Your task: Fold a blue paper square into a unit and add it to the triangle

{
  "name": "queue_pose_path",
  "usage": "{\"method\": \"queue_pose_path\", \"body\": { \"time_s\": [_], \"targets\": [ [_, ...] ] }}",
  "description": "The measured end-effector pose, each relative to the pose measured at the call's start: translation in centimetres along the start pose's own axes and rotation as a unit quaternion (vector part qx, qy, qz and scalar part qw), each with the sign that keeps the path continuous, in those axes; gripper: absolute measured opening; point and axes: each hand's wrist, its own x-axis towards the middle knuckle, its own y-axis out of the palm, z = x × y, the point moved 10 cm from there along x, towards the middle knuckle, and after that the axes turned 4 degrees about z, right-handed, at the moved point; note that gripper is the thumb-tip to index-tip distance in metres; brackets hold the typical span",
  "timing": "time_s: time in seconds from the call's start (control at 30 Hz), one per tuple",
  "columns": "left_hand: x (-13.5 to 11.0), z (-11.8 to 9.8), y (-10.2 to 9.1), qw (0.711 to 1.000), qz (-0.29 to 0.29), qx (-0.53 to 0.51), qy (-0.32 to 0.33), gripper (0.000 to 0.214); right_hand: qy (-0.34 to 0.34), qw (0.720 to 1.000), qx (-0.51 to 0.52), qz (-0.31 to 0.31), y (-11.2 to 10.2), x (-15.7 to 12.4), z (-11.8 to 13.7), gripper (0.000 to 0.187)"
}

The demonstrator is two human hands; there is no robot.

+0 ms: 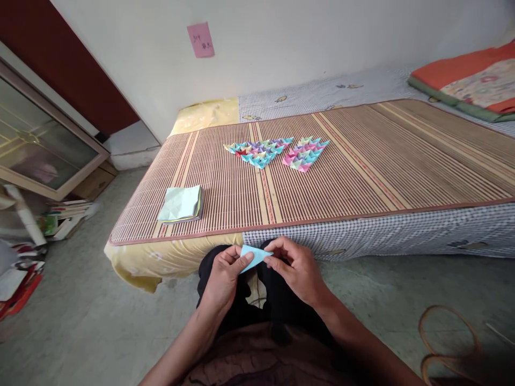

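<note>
A folded piece of light blue paper point(254, 257) is held between my two hands, over my lap at the bed's front edge. My left hand point(230, 271) pinches its left part, thumb on top. At the pointed right end, my right hand point(295, 268) grips the tip between thumb and fingers. On the bamboo mat ahead lie many small folded paper pieces in two groups, a larger multicoloured group point(259, 151) and a smaller one point(306, 154) of pink, blue and green. A stack of square paper sheets point(181, 203), pale green on top, sits on the mat to the left.
The striped bamboo mat point(346, 182) covers much of the bed, over a checked sheet point(378, 225) and a yellow cloth point(177, 257). Folded bedding point(470, 80) lies far right. A glass-fronted cabinet point(36, 128) stands left. A looped cord-like object point(446, 338) rests on the floor at right.
</note>
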Motion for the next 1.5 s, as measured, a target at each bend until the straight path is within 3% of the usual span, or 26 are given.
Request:
{"method": "queue_pose_path", "body": {
  "time_s": [0.33,0.47,0.6,0.73,0.9,1.13,1.33,1.5],
  "targets": [
    [0.0,0.6,0.2,1.000,0.023,0.000,-0.005,0.033,-0.005,0.999,0.026,-0.022,-0.2,0.1,0.1,0.015],
    [-0.1,0.1,0.2,0.998,0.020,0.039,0.035,0.030,0.031,0.999,0.030,-0.032,-0.3,0.1,-0.9,0.019],
    [-0.1,-0.1,0.5,0.996,0.031,0.068,0.043,0.026,0.057,0.997,0.055,-0.002,-0.1,0.3,-1.5,0.021],
    [-0.1,-0.1,0.0,0.997,0.020,0.069,0.041,0.028,0.001,1.000,0.010,0.017,-0.3,0.3,-0.3,0.008],
    [-0.2,-0.5,0.0,0.995,0.015,0.069,0.074,0.023,-0.126,0.986,-0.110,-0.005,0.0,-0.3,2.1,0.017],
    [-0.5,-0.9,-0.6,0.991,-0.014,0.088,0.097,0.021,-0.221,0.953,-0.207,-0.031,0.8,-1.1,3.4,0.024],
    [-0.8,-1.1,-1.1,0.988,-0.042,0.106,0.106,0.023,-0.249,0.927,-0.274,-0.048,1.1,-1.5,4.1,0.023],
    [-0.8,-0.9,-1.0,0.989,-0.033,0.099,0.102,0.023,-0.198,0.961,-0.180,-0.065,-0.1,-1.0,3.7,0.017]
  ]
}}
